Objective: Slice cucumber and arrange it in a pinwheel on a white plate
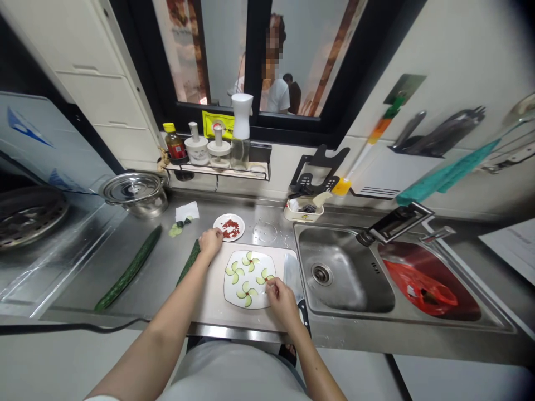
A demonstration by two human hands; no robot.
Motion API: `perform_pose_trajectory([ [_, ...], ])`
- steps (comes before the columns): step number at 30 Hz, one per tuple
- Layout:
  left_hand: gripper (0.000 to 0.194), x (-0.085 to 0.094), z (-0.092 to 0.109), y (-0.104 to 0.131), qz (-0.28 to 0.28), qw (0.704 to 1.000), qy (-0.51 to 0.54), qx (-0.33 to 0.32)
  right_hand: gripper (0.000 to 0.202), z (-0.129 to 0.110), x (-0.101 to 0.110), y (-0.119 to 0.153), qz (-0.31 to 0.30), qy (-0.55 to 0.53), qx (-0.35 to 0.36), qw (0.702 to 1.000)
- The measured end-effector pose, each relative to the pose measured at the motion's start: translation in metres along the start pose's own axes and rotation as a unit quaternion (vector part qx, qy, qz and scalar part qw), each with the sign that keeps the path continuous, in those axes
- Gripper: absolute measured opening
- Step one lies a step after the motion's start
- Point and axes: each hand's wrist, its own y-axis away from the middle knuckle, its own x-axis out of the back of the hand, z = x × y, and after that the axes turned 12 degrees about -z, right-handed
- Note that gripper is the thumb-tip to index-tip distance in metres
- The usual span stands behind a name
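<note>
A white square plate (249, 278) lies on a pale cutting board (209, 303). Thin cucumber slices (247, 293) form several pinwheels on it, with small red bits at some centres. My right hand (283, 302) is closed in a pinch over the right-hand pinwheel; what it holds is too small to name. At the near left edge of a small white dish (239, 220) with red bits (230, 228), my left hand (210, 244) has its fingers drawn together, their contents hidden. Under the left wrist lies a cucumber (190, 262), partly covered. A knife (293, 273) rests at the board's right side.
A whole cucumber (129, 270) lies on the left counter. Behind it are a lidded pot (144, 200), cucumber scraps (175, 229) and white paper (187, 211). The sink (346, 278) is to the right, with a red plastic bag (422, 289) in its second basin.
</note>
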Motion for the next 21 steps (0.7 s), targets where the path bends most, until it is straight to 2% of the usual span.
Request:
perform_pose_trajectory([
  [6,0.028,0.0,0.012,-0.016,-0.03,0.997,-0.061,-0.03,0.027,0.004,0.001,0.0,-0.001,0.003,-0.009,1.0],
  [12,0.029,-0.002,0.017,-0.021,-0.03,0.994,-0.094,-0.039,0.027,0.003,0.004,0.001,0.0,0.003,-0.01,1.0],
  [21,0.033,0.0,0.009,-0.021,-0.01,0.995,-0.097,-0.031,0.028,0.003,0.006,0.001,-0.014,0.008,-0.023,1.0],
])
